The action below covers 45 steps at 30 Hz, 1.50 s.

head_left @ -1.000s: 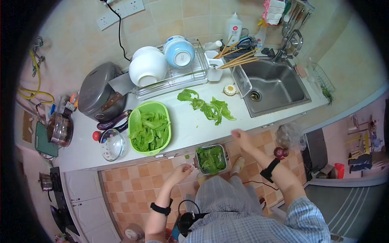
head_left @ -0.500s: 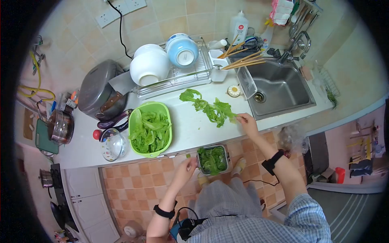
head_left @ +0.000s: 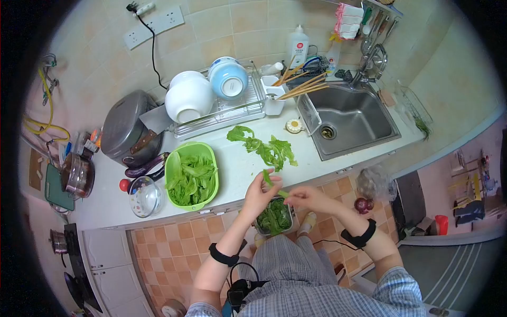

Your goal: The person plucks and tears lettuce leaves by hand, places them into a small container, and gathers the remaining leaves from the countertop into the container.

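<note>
Closer now: L hand [head_left: 257,194] & R hand [head_left: 310,198], slim brt-grn veg [head_left: 268,177] in grip

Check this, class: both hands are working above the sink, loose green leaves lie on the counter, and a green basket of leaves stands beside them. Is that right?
Not quite: above the sink is wrong. The head view shows the left hand and right hand near the front edge of the counter, left of the sink. The loose green leaves and green basket are as stated.
</note>
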{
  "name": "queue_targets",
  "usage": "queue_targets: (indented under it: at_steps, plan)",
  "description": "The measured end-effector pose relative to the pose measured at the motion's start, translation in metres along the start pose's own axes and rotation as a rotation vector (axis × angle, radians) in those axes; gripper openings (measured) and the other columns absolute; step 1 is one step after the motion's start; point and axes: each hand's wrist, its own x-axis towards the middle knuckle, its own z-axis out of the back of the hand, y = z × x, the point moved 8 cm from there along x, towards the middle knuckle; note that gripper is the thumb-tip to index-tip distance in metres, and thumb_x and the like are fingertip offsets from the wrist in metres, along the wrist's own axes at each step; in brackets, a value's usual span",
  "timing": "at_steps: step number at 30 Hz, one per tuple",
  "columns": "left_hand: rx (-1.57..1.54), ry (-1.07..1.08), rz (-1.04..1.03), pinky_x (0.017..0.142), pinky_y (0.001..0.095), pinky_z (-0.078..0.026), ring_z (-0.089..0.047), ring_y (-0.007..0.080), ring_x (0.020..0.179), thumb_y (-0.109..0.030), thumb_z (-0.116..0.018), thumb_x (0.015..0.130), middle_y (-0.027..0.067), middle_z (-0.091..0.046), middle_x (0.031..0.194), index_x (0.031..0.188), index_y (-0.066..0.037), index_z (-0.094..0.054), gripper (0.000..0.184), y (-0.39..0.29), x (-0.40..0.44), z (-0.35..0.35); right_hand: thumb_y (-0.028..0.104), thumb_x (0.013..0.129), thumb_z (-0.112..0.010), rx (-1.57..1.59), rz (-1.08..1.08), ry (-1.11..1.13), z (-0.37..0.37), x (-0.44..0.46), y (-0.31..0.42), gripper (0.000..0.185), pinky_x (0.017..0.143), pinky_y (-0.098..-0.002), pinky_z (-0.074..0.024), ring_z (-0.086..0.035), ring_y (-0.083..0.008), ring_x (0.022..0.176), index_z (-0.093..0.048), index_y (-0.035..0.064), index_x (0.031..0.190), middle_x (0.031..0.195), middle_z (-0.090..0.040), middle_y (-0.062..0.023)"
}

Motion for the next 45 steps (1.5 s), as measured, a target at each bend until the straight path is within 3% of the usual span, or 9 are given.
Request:
queue_targets:
  at_steps: [6,9,13,18,25,30,41,43,45]
  plan:
    - [0.556,-0.071,0.118,0.085,0.036,-0.04,-0.05,0.0317,0.101,-0.026,-0.067,0.07,0.0236,-0.049,0.11,0.121,0.006,-0.032,0.07,0.118,-0.02,0.041,0.027,0.081,-0.053,-0.268,-0.048,-0.032,-0.019,0.017,-0.101,0.03,0.067,-0.0289,-0.0435,-0.055,-0.0209,0.077,-0.058,0.0001,0.094,0.084,-0.059,-0.0103]
    - [1.039,0.027,0.057,0.086,0.0369,-0.039,-0.048,0.0358,0.103,-0.026,-0.066,0.069,0.0265,-0.048,0.11,0.118,0.006,-0.037,0.065,0.109,-0.045,0.044,0.031,0.079,-0.053,-0.841,0.012,-0.169,-0.01,0.017,-0.113,0.032,0.072,-0.0357,-0.0433,-0.055,-0.0271,0.087,-0.058,0.0019,0.092,0.091,-0.058,-0.0135]
    - [0.669,0.153,0.297,0.085,0.0344,-0.041,-0.051,0.0312,0.1,-0.025,-0.063,0.072,0.0234,-0.052,0.107,0.111,0.006,-0.046,0.052,0.134,-0.075,0.061,0.029,0.077,-0.054,-0.646,-0.37,-0.276,0.053,0.045,-0.108,0.037,0.074,-0.0384,-0.0427,-0.052,-0.0288,0.094,-0.053,0.0007,0.099,0.106,-0.052,-0.0166]
    - [0.403,0.06,0.446,0.083,0.0265,-0.041,-0.055,0.0176,0.091,-0.022,-0.056,0.081,0.0125,-0.059,0.099,0.105,0.004,-0.052,0.035,0.15,-0.097,0.075,0.019,0.073,-0.058,-0.938,0.112,-1.053,0.114,0.07,-0.069,0.019,0.073,-0.0371,-0.0414,-0.051,-0.0292,0.083,-0.055,0.0029,0.083,0.084,-0.055,-0.0142]
    - [0.158,0.009,0.316,0.082,0.0257,-0.041,-0.055,0.0147,0.09,-0.015,-0.049,0.086,0.0094,-0.059,0.096,0.103,0.004,-0.052,0.026,0.122,-0.088,0.062,0.016,0.074,-0.059,-0.695,0.038,-1.041,0.159,0.1,-0.099,0.02,0.071,-0.034,-0.0423,-0.053,-0.0237,0.076,-0.054,0.0,0.085,0.075,-0.055,-0.0102]
    - [0.131,0.027,0.296,0.082,0.026,-0.042,-0.055,0.0142,0.089,-0.013,-0.048,0.086,0.0089,-0.059,0.095,0.104,0.004,-0.052,0.025,0.108,-0.067,0.05,0.012,0.084,-0.051,0.183,0.28,-0.685,0.152,0.089,-0.057,0.017,0.066,-0.0218,-0.0431,-0.057,-0.0118,0.072,-0.05,-0.0015,0.094,0.079,-0.06,-0.0067]
    - [0.0,-0.141,-0.228,0.08,0.0268,-0.044,-0.052,0.0153,0.092,-0.001,-0.054,0.079,0.0097,-0.052,0.106,0.118,0.001,-0.038,0.043,-0.036,-0.03,0.024,0.005,0.081,-0.053,0.14,0.248,-0.297,0.029,0.029,0.04,0.012,0.067,-0.0258,-0.0444,-0.057,-0.0157,0.075,-0.052,-0.0001,0.091,0.085,-0.059,-0.0072]
    - [0.017,-0.187,-0.293,0.079,0.0269,-0.044,-0.052,0.0154,0.092,0.001,-0.056,0.077,0.01,-0.05,0.107,0.119,0.0,-0.035,0.047,-0.047,-0.033,0.025,0.005,0.077,-0.056,-0.498,0.409,-0.373,0.01,0.015,0.079,0.014,0.066,-0.0276,-0.0434,-0.057,-0.0214,0.074,-0.053,0.003,0.091,0.083,-0.058,-0.0083]
    - [-0.059,-0.287,-0.264,0.076,0.0268,-0.045,-0.052,0.0147,0.091,0.004,-0.057,0.074,0.011,-0.049,0.106,0.115,0.001,-0.036,0.046,-0.045,-0.037,0.035,0.005,0.074,-0.057,-0.556,0.402,-0.38,-0.002,0.01,0.089,0.015,0.066,-0.0296,-0.043,-0.055,-0.0256,0.075,-0.054,0.0053,0.089,0.082,-0.056,-0.0094]
